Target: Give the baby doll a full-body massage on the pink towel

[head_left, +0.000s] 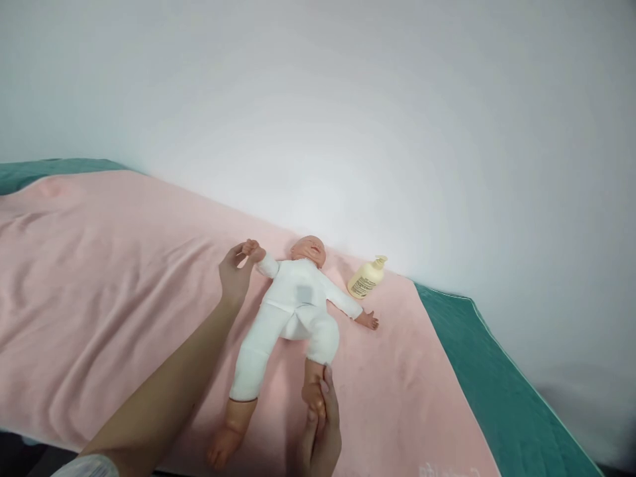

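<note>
A baby doll (293, 281) with a white cloth body lies on its back, its head toward the wall. My left hand (235, 275) is closed around the doll's small hand on the left side, lifting that arm a little. Lower down, my right hand (325, 424) grips the doll's foot on the right side, and that leg is bent at the knee. The doll's other leg lies stretched toward me, and its other arm points out to the right. Near that arm stands a pale yellow pump bottle (366, 278) with dark print, which neither hand touches.
A pink blanket (124, 265) with soft wrinkles lies under the doll and bottle. Beneath it a green cover (477, 358) shows at the right and at the far left. A plain white wall (318, 119) rises right behind the doll's head.
</note>
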{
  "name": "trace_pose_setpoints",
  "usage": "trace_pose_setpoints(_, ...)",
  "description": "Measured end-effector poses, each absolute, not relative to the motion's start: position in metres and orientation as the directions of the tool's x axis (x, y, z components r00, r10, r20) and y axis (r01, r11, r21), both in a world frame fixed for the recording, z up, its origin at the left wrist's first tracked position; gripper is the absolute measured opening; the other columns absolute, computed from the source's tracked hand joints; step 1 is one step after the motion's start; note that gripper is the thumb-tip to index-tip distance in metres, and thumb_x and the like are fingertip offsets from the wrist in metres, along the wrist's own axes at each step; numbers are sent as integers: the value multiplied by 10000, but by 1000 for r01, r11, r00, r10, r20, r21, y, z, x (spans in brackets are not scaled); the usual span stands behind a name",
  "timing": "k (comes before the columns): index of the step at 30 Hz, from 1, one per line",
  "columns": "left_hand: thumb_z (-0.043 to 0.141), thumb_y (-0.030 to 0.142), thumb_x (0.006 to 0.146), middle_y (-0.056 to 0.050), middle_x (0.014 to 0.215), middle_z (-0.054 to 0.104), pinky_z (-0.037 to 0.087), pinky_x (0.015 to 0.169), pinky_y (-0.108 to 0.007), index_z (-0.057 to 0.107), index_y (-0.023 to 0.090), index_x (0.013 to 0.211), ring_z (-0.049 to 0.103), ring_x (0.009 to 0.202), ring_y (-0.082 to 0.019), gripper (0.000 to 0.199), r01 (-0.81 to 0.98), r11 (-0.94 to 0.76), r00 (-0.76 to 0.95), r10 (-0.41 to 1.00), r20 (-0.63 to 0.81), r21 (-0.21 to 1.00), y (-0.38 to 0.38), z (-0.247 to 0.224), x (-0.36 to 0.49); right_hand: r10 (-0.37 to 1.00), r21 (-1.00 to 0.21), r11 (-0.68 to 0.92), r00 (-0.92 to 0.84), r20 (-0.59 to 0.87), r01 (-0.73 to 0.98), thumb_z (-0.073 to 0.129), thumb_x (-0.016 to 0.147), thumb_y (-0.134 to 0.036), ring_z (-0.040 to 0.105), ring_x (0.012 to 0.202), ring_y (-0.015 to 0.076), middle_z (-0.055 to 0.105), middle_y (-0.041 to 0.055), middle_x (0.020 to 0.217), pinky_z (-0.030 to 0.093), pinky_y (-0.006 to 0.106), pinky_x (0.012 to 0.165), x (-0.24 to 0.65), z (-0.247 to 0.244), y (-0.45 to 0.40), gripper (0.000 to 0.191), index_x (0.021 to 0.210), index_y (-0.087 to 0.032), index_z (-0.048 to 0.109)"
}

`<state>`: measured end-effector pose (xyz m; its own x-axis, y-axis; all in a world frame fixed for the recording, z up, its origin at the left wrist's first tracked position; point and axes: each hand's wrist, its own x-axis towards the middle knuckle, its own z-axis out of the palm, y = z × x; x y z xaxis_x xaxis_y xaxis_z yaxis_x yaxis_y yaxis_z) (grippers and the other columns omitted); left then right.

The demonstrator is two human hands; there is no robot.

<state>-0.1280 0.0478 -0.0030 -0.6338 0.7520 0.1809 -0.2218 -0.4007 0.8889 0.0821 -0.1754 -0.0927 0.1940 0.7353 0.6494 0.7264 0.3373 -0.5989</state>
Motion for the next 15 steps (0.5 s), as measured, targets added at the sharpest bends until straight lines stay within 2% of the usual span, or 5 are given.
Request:
trace_pose_setpoints(4,721,271,731,-48,1039,691,460,929,-371,693,209,992,618,1015,-232,270,77,-506,-440,756,485,859,33,3,-114,744,-664,374,218,632,648,374,985,-294,487,1269,264,490,142,1388,511,414,956,76,-58,-145,397,1348,-169,472)
trace_pose_setpoints(7,696,296,762,-52,1039,707,453,934,-379,714,237,978,624,1013,-236,225,204,-625,-124,747,653,754,27,4,-108,776,-716,398,207,596,573,366,988,-286,447,1303,241,480,125,1401,471,414,1010,71,-32,-121,384,1341,-182,476)
trace_pose_setpoints(9,692,297,772,-53,998,726,453,924,-390,731,252,946,644,980,-240,184,225,-707,86,700,709,671,27,3,-106,797,-743,400,198,571,537,371,987,-301,431,1316,229,474,111,1409,445,407,1037,68,-19,-108,393,1352,-190,465)
trace_pose_setpoints(11,674,281,792,-54,986,735,450,925,-398,739,257,925,659,963,-237,150,222,-766,221,642,734,604,28,3,-104,809,-755,397,189,556,522,371,986,-319,433,1314,220,477,103,1407,430,400,1049,67,-11,-98,409,1367,-191,448)
trace_pose_setpoints(15,652,258,813,-58,986,738,451,927,-401,745,257,910,672,955,-231,134,212,-810,331,585,740,546,30,2,-103,829,-763,364,187,527,535,359,988,-347,494,1258,210,496,102,1389,455,377,1016,68,-1,-90,431,1382,-191,435)
